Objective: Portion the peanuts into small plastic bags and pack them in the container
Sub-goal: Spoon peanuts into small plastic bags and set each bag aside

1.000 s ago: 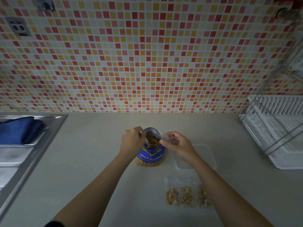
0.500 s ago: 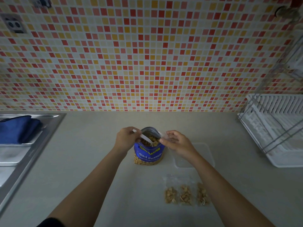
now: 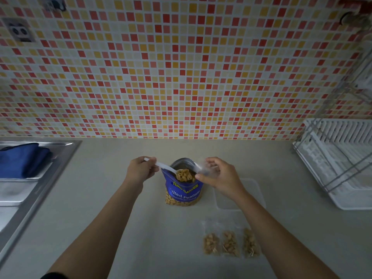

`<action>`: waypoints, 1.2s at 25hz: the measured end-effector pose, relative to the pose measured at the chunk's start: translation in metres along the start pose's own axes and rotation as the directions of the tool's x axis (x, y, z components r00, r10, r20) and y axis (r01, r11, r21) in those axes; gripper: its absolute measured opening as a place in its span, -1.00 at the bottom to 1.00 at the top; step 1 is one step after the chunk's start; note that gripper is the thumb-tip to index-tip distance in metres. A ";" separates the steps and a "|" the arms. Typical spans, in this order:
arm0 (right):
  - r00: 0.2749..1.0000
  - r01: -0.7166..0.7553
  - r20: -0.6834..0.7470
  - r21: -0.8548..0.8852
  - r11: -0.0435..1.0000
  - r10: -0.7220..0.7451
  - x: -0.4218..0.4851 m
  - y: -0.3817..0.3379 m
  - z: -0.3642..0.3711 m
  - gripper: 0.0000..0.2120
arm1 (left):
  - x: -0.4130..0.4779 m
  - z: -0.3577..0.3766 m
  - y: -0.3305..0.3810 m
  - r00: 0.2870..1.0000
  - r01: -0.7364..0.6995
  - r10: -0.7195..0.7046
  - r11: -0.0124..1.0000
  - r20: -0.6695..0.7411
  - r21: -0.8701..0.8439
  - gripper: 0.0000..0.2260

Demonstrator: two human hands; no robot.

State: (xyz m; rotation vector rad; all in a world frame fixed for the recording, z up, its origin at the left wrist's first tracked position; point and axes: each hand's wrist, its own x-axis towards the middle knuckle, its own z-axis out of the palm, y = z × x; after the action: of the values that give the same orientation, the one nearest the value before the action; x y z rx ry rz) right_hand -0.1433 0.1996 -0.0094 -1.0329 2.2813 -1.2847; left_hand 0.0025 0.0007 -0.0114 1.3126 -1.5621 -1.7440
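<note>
Left hand (image 3: 141, 171) pinches spoon (image 3: 167, 168) — right hand (image 3: 219, 176) pinches clear bag (image 3: 201, 168) | pouch (image 3: 183, 195): "…alted Peanuts"

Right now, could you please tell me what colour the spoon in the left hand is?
The spoon is white; the head view shows it.
</note>
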 end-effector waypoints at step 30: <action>0.972 0.082 -0.233 0.190 0.978 -0.036 0.005 -0.024 0.044 -0.60 | -0.045 -0.007 0.096 0.692 -0.710 0.518 0.615 0.503 0.343 -0.88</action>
State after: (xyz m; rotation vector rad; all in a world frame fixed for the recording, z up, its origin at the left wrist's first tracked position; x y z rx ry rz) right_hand -0.1105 0.1615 -0.0132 -0.9317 2.2375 -1.6964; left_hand 0.0039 0.0103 0.0943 0.4719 -2.4558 -1.1596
